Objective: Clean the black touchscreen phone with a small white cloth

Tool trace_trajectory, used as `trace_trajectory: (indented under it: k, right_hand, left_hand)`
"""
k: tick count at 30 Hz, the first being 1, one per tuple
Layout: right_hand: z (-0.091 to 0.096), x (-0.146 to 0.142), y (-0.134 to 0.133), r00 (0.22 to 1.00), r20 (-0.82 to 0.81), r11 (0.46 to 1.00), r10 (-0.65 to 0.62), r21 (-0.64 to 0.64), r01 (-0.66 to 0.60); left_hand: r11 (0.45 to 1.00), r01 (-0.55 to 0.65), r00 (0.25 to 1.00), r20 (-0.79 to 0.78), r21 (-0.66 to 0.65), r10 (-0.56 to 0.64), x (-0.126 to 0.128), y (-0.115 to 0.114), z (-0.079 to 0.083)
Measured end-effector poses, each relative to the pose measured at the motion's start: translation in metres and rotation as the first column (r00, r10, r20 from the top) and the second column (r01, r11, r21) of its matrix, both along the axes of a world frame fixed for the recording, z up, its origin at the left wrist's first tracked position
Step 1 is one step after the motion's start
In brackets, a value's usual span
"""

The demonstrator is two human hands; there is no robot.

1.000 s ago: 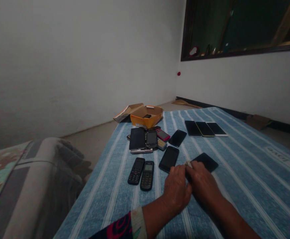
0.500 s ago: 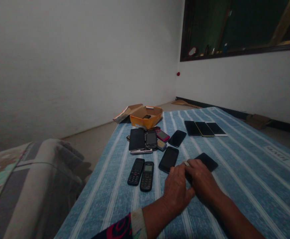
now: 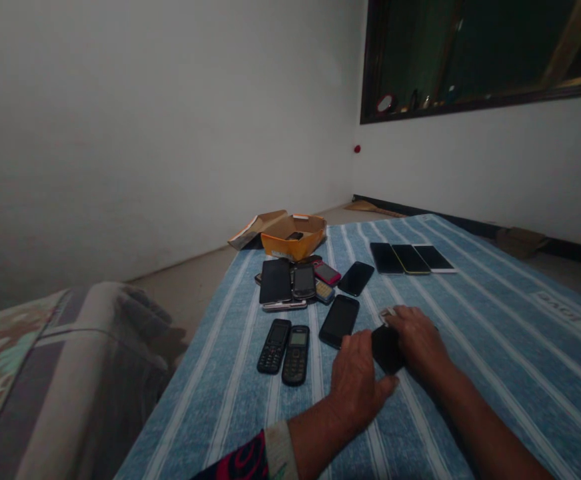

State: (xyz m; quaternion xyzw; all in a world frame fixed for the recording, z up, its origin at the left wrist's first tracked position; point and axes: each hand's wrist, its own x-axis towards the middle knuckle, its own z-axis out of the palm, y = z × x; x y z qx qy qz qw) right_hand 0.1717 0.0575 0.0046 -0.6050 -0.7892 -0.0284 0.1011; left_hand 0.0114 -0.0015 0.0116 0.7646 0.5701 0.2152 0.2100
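Observation:
A black smartphone (image 3: 387, 349) lies tilted between my two hands. My right hand (image 3: 423, 343) grips it along its right side, fingers bent over the far edge. A small pale thing shows at those fingertips, too blurred to name. My left hand (image 3: 353, 373) is at the phone's left side, its fingers stretched forward and its thumb apart; whether it touches the phone I cannot tell. Just beyond the left fingertips is another black smartphone (image 3: 339, 320). Two keypad phones (image 3: 274, 347) lie side by side to the left.
A pile of phones (image 3: 275, 280) lies in front of an open orange box (image 3: 293, 247). One dark smartphone (image 3: 356, 278) rests beside the pile. Three smartphones (image 3: 410, 259) form a row at the back right. All lie on a blue striped cloth (image 3: 495, 347). A covered seat (image 3: 85, 360) stands left.
My right hand has moved right, away from the left hand, uncovering a black smartphone between them. The smartphone that showed beyond my right hand no longer shows there. My left hand has hardly moved.

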Motion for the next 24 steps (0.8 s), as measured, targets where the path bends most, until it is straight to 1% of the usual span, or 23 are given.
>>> trace_trajectory:
  k: [3, 7, 11, 15, 18, 21, 24]
  right_hand:
    - [-0.001, 0.011, 0.007, 0.996, 0.029, 0.996, -0.087, 0.004, 0.087]
    - [0.001, 0.02, 0.008, 0.976, 0.058, 0.978, -0.21, -0.006, 0.211]
    - [0.002, 0.022, 0.004, 0.964, 0.067, 0.966, -0.257, -0.009, 0.258]
    - [0.004, 0.016, -0.005, 0.967, 0.079, 0.97, -0.242, -0.005, 0.243]
    - [0.007, 0.005, -0.015, 0.976, 0.076, 0.979, -0.202, 0.001, 0.202]
    - [0.01, -0.012, -0.028, 0.992, 0.05, 0.993, -0.117, 0.005, 0.117]
    - [0.013, -0.026, -0.038, 1.0, 0.001, 1.0, -0.014, -0.023, 0.014]
  left_hand:
    - [1.0, -0.016, 1.0, -0.004, -0.011, 0.016, 0.001, 0.001, 0.0]
    - [0.999, -0.017, 1.0, -0.016, -0.043, 0.016, 0.003, 0.001, 0.004]
    - [0.998, -0.014, 0.999, -0.047, -0.055, 0.012, 0.004, 0.0, 0.008]
    - [0.999, -0.012, 0.998, -0.065, -0.036, 0.01, 0.005, 0.001, 0.007]
    - [0.999, -0.009, 0.997, -0.074, -0.032, 0.006, 0.005, 0.002, 0.006]
    - [0.999, 0.004, 0.997, -0.078, -0.038, -0.007, 0.005, 0.001, 0.006]
    - [1.0, 0.018, 0.998, -0.067, -0.012, -0.019, 0.004, 0.002, 0.005]
